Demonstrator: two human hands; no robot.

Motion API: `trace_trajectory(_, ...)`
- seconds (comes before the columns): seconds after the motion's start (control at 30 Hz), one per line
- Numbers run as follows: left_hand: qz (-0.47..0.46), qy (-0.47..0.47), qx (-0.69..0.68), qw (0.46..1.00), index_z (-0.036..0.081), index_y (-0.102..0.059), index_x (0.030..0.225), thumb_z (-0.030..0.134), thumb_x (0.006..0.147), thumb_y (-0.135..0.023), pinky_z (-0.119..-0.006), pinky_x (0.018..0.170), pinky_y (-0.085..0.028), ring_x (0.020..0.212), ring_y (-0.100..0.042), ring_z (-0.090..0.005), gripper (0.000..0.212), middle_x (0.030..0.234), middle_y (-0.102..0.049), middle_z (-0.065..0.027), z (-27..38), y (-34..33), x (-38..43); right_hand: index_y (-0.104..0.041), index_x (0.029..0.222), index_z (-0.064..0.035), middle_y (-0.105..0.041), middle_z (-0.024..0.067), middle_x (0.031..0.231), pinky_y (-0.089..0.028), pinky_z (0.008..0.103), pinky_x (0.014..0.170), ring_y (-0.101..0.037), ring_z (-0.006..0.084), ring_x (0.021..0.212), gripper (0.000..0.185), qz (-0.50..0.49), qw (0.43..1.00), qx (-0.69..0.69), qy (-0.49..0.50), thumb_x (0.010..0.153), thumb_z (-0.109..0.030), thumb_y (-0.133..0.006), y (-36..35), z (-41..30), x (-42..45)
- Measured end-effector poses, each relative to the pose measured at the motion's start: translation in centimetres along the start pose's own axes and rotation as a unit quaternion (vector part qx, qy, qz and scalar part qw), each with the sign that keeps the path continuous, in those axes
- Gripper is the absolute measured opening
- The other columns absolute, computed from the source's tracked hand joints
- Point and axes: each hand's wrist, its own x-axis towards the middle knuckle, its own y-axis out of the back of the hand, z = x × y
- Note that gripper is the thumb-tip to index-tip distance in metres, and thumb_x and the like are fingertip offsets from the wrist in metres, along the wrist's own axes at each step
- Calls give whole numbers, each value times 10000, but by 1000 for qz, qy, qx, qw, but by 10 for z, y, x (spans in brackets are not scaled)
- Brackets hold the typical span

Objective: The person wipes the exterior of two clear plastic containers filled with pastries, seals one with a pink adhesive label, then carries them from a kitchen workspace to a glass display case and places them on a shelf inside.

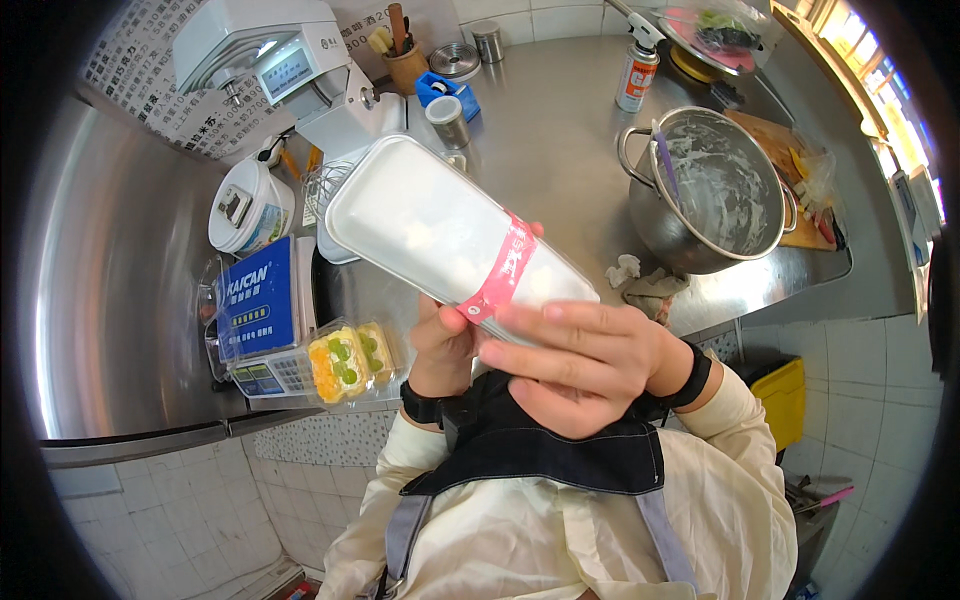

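Observation:
A long white lidded container (pixel 420 217) with rounded corners is held up tilted in front of my chest. A pink printed band (pixel 510 262) wraps around it near its lower right end. My left hand (pixel 444 341) grips the container from below, its fingers partly hidden behind it. The fingers of my right hand (pixel 581 349) lie over the near edge and the band's lower part, slightly blurred; whether they press on the band cannot be told. Left of my left hand, a clear plastic box (pixel 390 386) holds cake pieces topped with green and orange fruit.
A large steel pot (pixel 656 225) with a purple-handled spatula (pixel 665 161) stands on the right. Behind it is a gas torch (pixel 637 79). A digital scale (pixel 266 379), a white bucket (pixel 251 206) and a stand mixer (pixel 330 97) are on the left. A crumpled cloth (pixel 656 289) lies near the front edge.

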Motion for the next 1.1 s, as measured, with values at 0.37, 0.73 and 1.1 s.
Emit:
trace_trajectory(0.37, -24, -40, 1, 999, 35, -222, 1355, 653, 638, -628, -414, 1027, -328, 1192, -422, -274, 1030, 1314, -394, -142, -12, 15, -1, -543, 966, -42, -585, 146, 1131, -336, 414, 981, -558, 297, 1065, 178, 4, 991, 28, -129, 802, -110, -533, 15, 8, -4)
trace_trajectory(0.73, -52, -19, -14, 998, 29, -346, 1316, 538, 766, -575, -399, 1069, -260, 1264, -347, -249, 784, 1356, -362, -135, -22, 60, -11, -526, 1159, -24, -485, 138, 1263, -290, 441, 1009, -432, 310, 1203, 461, -200, 965, 53, -160, 840, -358, -512, 9, 8, 18)
trace_trajectory(1.1, 26, -14, 121, 992, 23, -219, 1362, 666, 672, -583, -408, 1047, -294, 1260, -342, -277, 1011, 1375, -317, -157, -6, 8, -10, -482, 1223, 3, -446, 161, 1299, -246, 421, 1038, -396, 319, 1230, 557, -164, 951, 177, -194, 833, -394, -504, 10, 14, 3)
